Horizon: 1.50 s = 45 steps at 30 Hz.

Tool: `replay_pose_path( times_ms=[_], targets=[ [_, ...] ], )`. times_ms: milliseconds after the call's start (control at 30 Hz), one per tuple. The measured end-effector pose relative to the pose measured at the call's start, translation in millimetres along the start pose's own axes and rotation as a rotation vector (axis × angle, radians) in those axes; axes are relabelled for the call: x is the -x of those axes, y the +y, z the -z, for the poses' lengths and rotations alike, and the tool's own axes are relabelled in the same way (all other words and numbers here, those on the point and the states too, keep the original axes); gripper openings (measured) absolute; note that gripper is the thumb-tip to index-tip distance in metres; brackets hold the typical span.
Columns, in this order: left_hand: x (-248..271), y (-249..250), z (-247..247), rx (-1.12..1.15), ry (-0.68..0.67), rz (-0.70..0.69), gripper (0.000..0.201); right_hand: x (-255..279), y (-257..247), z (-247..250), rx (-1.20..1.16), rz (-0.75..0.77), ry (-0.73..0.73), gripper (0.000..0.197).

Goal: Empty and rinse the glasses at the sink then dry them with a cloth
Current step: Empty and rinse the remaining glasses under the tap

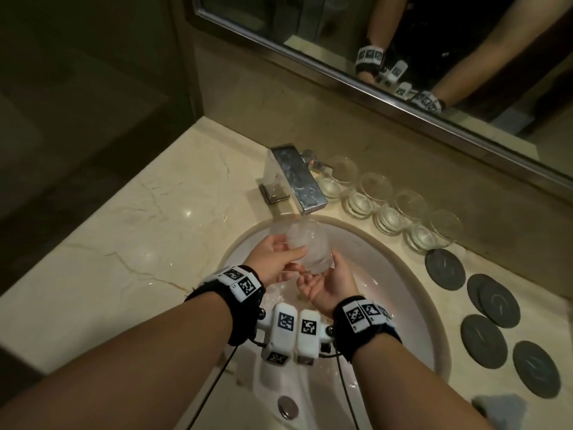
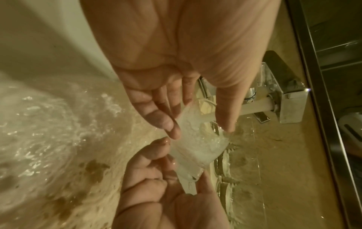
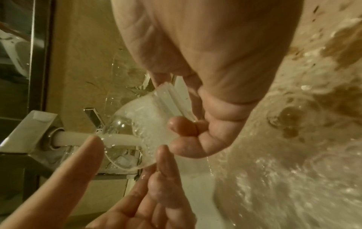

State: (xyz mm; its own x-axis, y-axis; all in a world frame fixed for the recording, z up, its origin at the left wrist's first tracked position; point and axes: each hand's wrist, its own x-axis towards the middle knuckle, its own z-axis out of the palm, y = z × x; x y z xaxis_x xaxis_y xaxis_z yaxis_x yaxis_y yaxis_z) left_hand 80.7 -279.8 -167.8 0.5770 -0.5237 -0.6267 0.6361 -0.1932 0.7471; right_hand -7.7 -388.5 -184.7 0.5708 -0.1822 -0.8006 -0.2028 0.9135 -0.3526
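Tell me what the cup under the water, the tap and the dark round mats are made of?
The cup looks like clear glass: the fingers show through it. The tap looks like shiny polished metal, probably chrome, since it mirrors its surroundings. The dark round mats look matte grey, perhaps slate or rubber; the picture cannot settle which.

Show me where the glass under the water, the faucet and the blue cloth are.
glass (image 1: 313,248): head view, on its foamy side wall.
faucet (image 1: 296,178): head view, on the spout's top face.
blue cloth (image 1: 499,406): head view, on its visible corner.
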Motion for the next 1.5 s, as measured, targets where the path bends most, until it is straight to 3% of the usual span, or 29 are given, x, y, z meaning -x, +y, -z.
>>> replay_pose_path(
  times_ms=[133,233,333,500,667,933,1100,1200,1367,1500],
  targets=[
    [2,-1,1,-0.042,0.010,0.028,0.055,5,0,2,0.109,0.148,0.154,0.055],
    [6,-8,4,-0.060,0.045,0.048,0.069,19,-5,2,0.427,0.401,0.360,0.044],
    [13,-16,3,-0.028,0.054,0.075,0.073,43,-14,1,0.817,0.626,0.547,0.049],
    [34,-20,-6,0.059,-0.042,0.113,0.059,85,-27,-4,1.265,0.963,0.562,0.056],
    [62,-10,-12,0.119,-0.195,0.105,0.041,130,-20,-9,1.478,1.125,0.555,0.054],
    [90,5,-11,0.219,-0.350,0.161,0.043,156,12,-27,1.520,1.200,0.545,0.058],
    [102,9,1,0.298,-0.368,0.164,0.040,156,37,-36,1.413,1.249,0.473,0.057],
    [106,16,13,0.341,-0.266,0.087,0.055,152,54,-36,1.285,1.170,0.450,0.055],
    [106,30,30,0.003,-0.159,-0.053,0.071,148,73,-44,1.201,0.996,0.357,0.062],
    [99,46,50,-0.393,0.030,-0.255,0.084,153,72,-54,1.230,0.926,0.347,0.068]
  ],
)
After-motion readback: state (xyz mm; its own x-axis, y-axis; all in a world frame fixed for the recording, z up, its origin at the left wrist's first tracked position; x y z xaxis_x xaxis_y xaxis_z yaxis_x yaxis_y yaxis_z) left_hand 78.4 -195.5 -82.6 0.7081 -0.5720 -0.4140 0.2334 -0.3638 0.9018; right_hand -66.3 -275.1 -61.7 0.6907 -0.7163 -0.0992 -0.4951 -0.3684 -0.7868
